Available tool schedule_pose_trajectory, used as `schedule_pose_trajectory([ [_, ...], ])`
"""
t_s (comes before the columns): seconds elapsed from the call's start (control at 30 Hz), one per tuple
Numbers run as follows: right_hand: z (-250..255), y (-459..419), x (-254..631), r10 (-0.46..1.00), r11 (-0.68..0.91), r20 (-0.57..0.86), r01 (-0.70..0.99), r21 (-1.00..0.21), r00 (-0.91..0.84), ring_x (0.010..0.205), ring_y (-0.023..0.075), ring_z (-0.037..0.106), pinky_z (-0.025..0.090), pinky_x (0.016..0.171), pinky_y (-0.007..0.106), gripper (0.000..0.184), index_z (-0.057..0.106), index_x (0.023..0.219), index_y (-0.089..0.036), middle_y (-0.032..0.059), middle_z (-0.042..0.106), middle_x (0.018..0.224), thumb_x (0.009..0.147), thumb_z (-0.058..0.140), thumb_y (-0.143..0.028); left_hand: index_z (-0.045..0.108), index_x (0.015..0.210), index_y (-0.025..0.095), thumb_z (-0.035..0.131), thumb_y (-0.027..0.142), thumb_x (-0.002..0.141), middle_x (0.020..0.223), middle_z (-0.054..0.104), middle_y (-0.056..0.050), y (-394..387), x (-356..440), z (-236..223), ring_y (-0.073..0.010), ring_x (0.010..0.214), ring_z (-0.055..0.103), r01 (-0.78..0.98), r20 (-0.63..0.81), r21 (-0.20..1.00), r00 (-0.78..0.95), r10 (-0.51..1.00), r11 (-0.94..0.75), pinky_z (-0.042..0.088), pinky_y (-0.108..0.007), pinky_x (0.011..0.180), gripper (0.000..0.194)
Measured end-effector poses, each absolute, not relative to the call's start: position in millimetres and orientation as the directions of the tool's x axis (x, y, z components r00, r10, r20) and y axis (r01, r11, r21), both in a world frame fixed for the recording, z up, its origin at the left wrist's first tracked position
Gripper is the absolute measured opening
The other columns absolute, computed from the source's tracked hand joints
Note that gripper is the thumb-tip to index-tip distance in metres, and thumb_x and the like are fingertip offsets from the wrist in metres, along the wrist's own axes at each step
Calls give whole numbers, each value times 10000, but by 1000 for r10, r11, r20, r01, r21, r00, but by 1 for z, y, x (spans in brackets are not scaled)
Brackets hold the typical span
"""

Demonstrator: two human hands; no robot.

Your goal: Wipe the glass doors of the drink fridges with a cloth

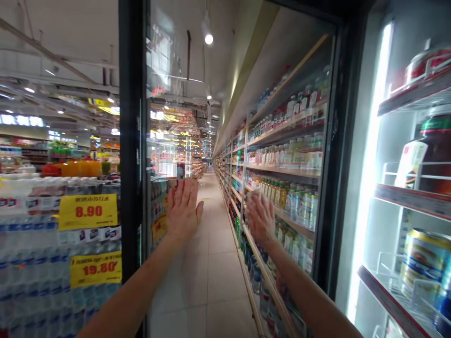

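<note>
A glass fridge door (218,291) with a black frame stands swung open in front of me. My left hand (183,206) is raised to the pane, palm forward, with its fingers stretched out. Farther right, my right hand (261,218) is also up at the glass, somewhat smeared by motion. Its fingers look extended and a little apart, and I make out nothing held in it. Whether either palm presses on the glass or is just short of it, I cannot tell. Through the pane, an aisle and bottle shelves show behind both hands.
At right, the lit fridge interior has wire-fronted shelves (410,199) with bottles and a gold can (424,260). Packs of bottled water (31,267) are stacked at left, under yellow price signs (88,212). Long shelves of drinks (285,157) line the aisle's right side.
</note>
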State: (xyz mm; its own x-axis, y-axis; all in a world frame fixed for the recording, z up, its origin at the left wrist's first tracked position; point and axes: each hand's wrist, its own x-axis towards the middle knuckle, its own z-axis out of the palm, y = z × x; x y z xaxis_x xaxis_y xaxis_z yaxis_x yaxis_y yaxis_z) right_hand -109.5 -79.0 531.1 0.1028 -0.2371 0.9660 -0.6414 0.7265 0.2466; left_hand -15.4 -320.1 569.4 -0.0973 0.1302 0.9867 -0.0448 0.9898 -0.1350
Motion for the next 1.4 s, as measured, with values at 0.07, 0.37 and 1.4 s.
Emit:
schedule_pose_trajectory([
  [0.07, 541, -58, -121, 77, 791, 994, -611, -17, 73, 1341, 257, 233, 216, 1050, 560, 530, 293, 1364, -265, 97, 361, 1402, 843, 384, -226, 171, 1404, 210, 431, 309, 861, 1450, 246, -95, -320, -15, 569, -232, 1358, 165, -55, 986, -138, -100, 132, 989, 117, -466, 1096, 610],
  [0.37, 549, -137, -79, -384, 637, 910, -669, 383, 155, 1361, 208, 181, 237, 1077, 464, 521, 363, 1326, -286, 22, 391, 1393, 819, 404, -171, 212, 1395, 196, 412, 313, 868, 1450, 244, -97, -319, -12, 571, -232, 1357, 171, -46, 986, -136, -102, 131, 990, 112, -460, 1096, 576],
  [1.4, 626, -26, -139, 172, 799, 984, -590, -113, 44, 1322, 247, 280, 245, 1036, 522, 528, 328, 1348, -177, 147, 337, 1411, 829, 372, -264, 204, 1397, 207, 420, 289, 867, 1448, 245, -95, -319, -10, 571, -238, 1353, 182, -48, 987, -137, -94, 132, 989, 115, -465, 1099, 578],
])
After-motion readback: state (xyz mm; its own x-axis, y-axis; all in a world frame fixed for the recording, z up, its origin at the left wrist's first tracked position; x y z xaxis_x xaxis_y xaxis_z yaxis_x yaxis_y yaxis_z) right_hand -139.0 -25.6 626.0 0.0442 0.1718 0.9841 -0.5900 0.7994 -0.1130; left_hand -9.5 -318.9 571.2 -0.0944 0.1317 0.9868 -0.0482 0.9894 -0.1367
